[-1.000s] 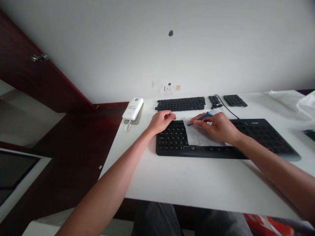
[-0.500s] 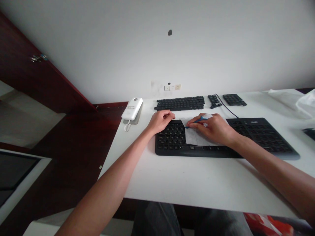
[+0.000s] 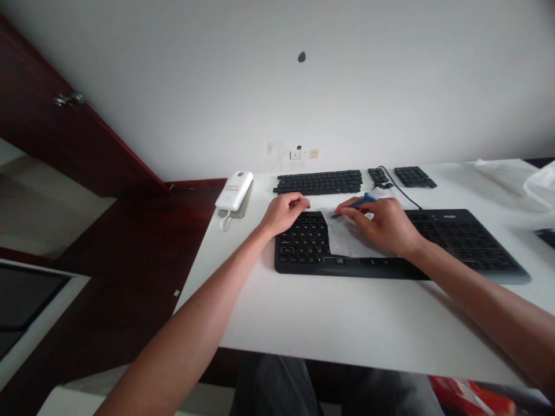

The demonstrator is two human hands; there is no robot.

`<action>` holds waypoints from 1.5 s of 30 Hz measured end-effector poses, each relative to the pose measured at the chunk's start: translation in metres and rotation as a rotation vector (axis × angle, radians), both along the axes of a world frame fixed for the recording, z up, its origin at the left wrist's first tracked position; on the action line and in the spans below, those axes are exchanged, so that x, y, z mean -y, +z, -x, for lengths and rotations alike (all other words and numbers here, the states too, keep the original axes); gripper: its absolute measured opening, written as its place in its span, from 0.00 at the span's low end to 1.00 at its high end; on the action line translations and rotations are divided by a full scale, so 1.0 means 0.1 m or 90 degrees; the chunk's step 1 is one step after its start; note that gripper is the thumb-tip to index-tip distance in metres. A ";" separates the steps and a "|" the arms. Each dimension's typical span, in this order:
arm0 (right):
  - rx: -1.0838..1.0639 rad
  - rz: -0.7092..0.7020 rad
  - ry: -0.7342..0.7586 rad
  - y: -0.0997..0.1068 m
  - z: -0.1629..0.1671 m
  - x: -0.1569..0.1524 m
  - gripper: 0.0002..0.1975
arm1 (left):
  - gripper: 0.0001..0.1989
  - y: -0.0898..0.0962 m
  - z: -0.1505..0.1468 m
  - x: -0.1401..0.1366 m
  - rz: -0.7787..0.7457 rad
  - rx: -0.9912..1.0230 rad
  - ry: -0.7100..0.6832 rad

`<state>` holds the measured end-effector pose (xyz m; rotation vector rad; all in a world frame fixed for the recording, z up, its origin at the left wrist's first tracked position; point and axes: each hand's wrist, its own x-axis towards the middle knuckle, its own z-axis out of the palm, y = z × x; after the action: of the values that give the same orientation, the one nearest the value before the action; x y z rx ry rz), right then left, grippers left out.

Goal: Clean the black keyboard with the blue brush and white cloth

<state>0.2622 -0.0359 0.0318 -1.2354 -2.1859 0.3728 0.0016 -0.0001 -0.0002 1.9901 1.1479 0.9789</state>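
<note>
A black keyboard base [image 3: 303, 269] lies on the white table, with a white tissue [image 3: 347, 245] spread over its middle. My right hand [image 3: 385, 225] is closed around a slim blue stick-like tool [image 3: 366, 199], whose thin end points down at the tissue's upper left part. The tool's exact kind is too small to tell. My left hand [image 3: 284, 212] rests at the keyboard's upper left corner, fingers loosely curled in, with nothing visible in them.
Behind the base lie a block of black keycaps [image 3: 318, 182], a small keycap cluster [image 3: 378, 177] and a number-pad block [image 3: 415, 177]. A black cable [image 3: 401, 192] runs between them. A white power bank [image 3: 235, 190] is at the left edge, white plastic [image 3: 515, 179] at the right.
The blue tool's tip has moved from the tissue's left edge a little up and right, and its thicker end has swung more into sight. My left hand stays at the corner.
</note>
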 end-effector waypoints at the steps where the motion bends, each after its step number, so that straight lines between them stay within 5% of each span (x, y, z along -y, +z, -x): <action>1: -0.009 -0.006 -0.023 -0.01 -0.01 0.00 0.18 | 0.16 0.00 0.00 0.00 0.001 -0.001 0.000; 36: 0.031 0.043 0.045 -0.01 0.08 -0.04 0.16 | 0.16 0.00 0.00 0.00 -0.001 -0.011 0.008; 45: 0.000 0.039 0.075 0.19 -0.08 -0.02 0.17 | 0.15 0.01 0.00 0.01 0.012 -0.013 0.012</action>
<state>0.2701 -0.0340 0.0508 -1.1404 -2.2687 0.4921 0.0011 -0.0016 0.0008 1.9826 1.1853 0.9564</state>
